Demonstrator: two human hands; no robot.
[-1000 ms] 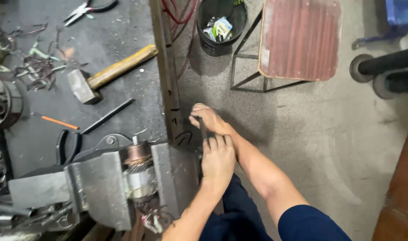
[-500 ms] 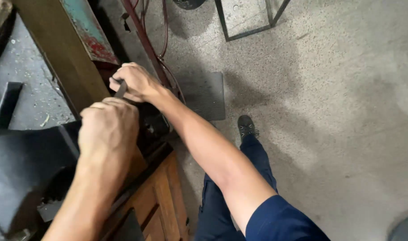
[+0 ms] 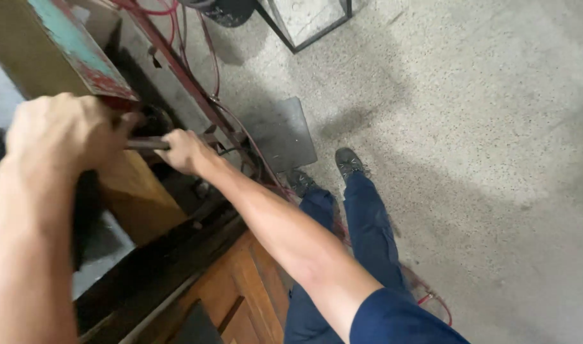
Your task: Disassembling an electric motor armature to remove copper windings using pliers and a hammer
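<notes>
Dark metal bar [image 3: 148, 144] being gripped at the workbench edge [image 3: 176, 64], right hand [image 3: 183, 151] closing around one end, left hand [image 3: 62, 134] fisting around the other, red hoses [image 3: 208, 57] hanging beside.

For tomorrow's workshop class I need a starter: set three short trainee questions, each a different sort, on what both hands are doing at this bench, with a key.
1. True or false: the left hand and the right hand grip the same dark metal bar.
2. What lies on the floor just ahead of the person's shoes? A) dark flat plate B) a hammer C) a bucket
3. Fill in: red ______ run down along the bench edge.

Key: 1 true; 2 A; 3 cables.
</notes>
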